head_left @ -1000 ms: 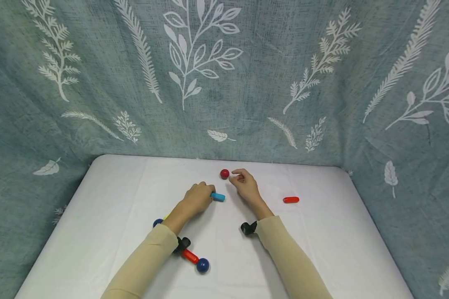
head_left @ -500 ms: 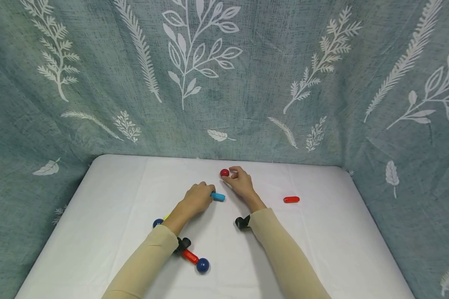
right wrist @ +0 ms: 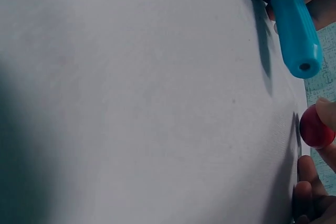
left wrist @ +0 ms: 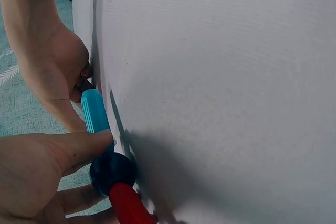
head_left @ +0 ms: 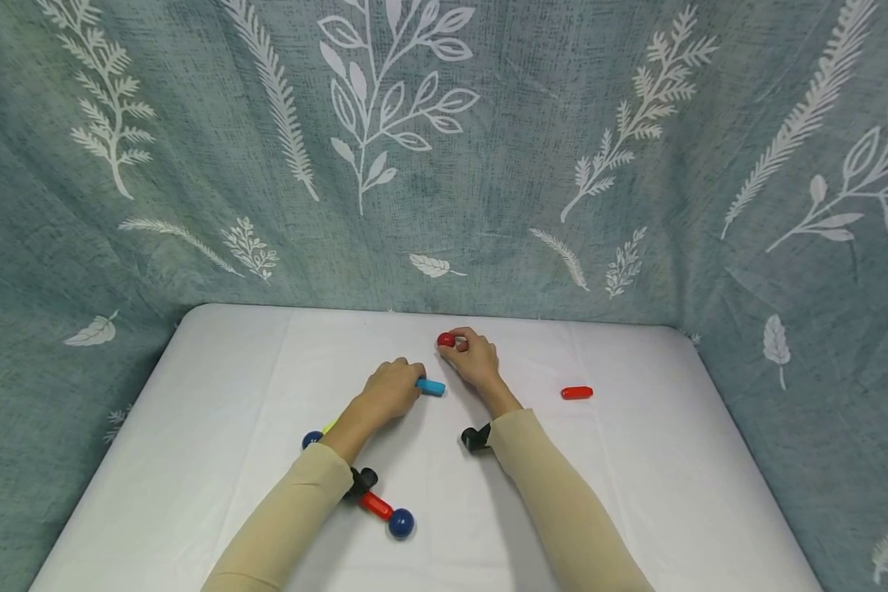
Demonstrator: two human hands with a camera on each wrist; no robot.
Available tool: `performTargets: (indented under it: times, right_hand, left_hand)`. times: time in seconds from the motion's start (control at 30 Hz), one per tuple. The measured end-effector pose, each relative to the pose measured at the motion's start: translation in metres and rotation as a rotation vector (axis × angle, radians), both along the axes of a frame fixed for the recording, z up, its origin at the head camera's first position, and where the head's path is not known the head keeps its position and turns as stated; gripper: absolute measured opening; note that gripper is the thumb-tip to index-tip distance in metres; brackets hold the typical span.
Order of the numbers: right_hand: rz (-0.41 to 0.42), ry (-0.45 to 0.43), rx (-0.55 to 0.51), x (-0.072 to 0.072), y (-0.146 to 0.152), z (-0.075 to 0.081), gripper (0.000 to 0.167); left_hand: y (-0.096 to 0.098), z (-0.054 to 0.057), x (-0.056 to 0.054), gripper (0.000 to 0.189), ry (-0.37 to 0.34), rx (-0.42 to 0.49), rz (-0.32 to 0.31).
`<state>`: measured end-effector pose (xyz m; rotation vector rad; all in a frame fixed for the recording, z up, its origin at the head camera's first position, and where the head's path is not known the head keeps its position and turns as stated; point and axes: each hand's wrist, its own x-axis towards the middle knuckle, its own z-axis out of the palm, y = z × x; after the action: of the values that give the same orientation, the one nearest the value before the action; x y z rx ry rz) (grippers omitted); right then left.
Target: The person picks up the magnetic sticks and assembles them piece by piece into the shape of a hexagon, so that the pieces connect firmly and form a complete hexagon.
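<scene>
In the head view, the right hand [head_left: 475, 359] pinches the red ball [head_left: 445, 339] near twelve o'clock of the blue rod [head_left: 432, 387], which the left hand [head_left: 392, 390] grips, so picking up seems in hand and the next move may need careful aligning.

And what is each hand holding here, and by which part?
The left hand holds the light-blue stick by its end next to the dark ball. The right hand pinches the red ball by its sides.
</scene>
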<state>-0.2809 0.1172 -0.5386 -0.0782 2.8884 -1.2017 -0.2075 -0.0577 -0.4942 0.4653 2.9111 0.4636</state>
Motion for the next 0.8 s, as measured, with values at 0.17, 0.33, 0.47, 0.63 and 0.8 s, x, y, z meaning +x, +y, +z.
performTargets:
  times: [0.17, 0.33, 0.47, 0.63, 0.8]
  right_hand:
    - [0.022, -0.001, 0.001, 0.009, 0.006, 0.005, 0.039]
    - [0.059, 0.012, -0.036, 0.023, 0.014, 0.012, 0.039]
    - [0.081, 0.016, -0.040, 0.038, 0.023, 0.017, 0.038]
    - [0.108, 0.013, -0.042, 0.056, 0.032, 0.025, 0.037]
    - [0.128, 0.003, -0.040, 0.070, 0.038, 0.027, 0.037]
  left_hand:
    - [-0.001, 0.001, -0.001, 0.021, -0.019, 0.018, -0.001]
    - [-0.002, 0.000, -0.001, 0.021, -0.029, 0.030, 0.002]
    - [-0.002, 0.000, -0.001, 0.020, -0.033, 0.043, 0.005]
    - [-0.002, 0.000, -0.001, 0.019, -0.037, 0.045, 0.015]
    - [-0.003, -0.001, -0.001, 0.019, -0.037, 0.052, 0.014]
